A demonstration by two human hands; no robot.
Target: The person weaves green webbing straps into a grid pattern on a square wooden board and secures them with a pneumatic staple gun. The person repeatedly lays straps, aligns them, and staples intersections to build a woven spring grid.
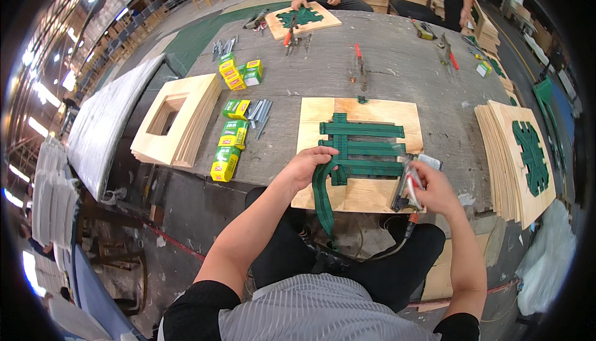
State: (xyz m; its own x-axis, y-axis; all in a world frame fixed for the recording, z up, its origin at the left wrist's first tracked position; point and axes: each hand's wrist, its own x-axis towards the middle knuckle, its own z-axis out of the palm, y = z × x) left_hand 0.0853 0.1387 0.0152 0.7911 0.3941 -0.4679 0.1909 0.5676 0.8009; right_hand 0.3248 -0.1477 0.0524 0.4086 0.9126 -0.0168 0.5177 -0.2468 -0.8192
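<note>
A light plywood board point(313, 114) lies on the grey table before me. Three green webbing straps point(372, 148) run side to side across its opening, with one strap crossing them near the left. My left hand point(308, 166) pinches a green strap point(321, 201) at the board's left side, and its loose end hangs over the near edge. In my right hand point(436, 189) is a pneumatic staple gun point(406, 186), gripped by its handle. The gun stands at the right ends of the straps; whether its nose touches the webbing is hard to see. An air hose point(403, 240) trails from its bottom toward my lap.
Stacked frames with cut-out openings point(180, 89) stand left, beside green-yellow boxes point(226, 162) and staple strips point(259, 114). Another stack point(493, 161) rises at right, a webbed board point(541, 182) on top. Red-handled pliers point(358, 55) lie farther back. Two people work across the table.
</note>
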